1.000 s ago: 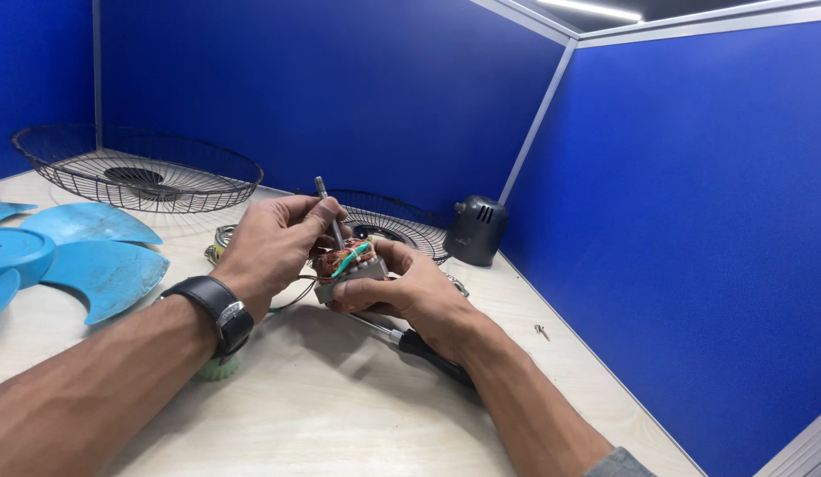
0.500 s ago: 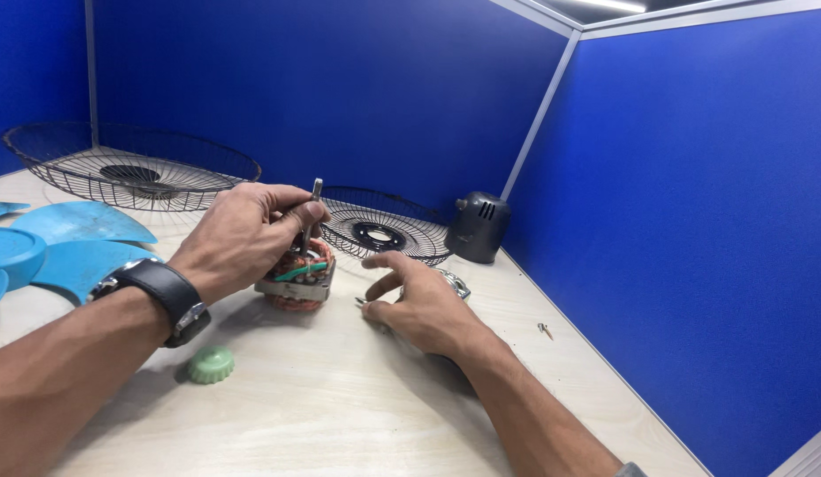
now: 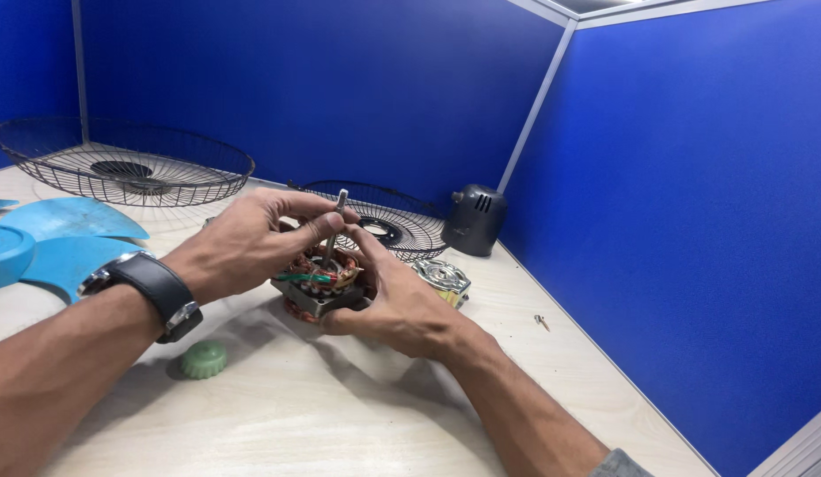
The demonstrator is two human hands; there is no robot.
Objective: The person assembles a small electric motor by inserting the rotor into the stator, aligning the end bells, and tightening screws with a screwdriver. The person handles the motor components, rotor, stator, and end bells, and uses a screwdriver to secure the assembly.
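Nearest the camera, on the pale wood-grain table, both forearms come in from the bottom edge. A black wristwatch sits on the left wrist. Just in front of that wrist, a small green ribbed cap lies on the tabletop, apart from everything else.

At mid-table, the fan motor w/ copper windings, red and green wires and a square metal frame is held between both hands, low over the table; can't tell if its base touches the surface. The left hand curls over it from the left, thumb and fingers closed round the steel shaft that sticks up, slightly tilted. The right hand cups the motor's right side and lower edge, fingers wrapped on the frame.

Just beside the right hand, a silver metal housing piece lies on the table. Further right, a small screw by itself.

At the left edge, light blue fan blades. Behind the hands, the smaller wire grille; far left, the larger wire grille. At the back corner, a dark grey motor cover stands vs. the blue partition walls.
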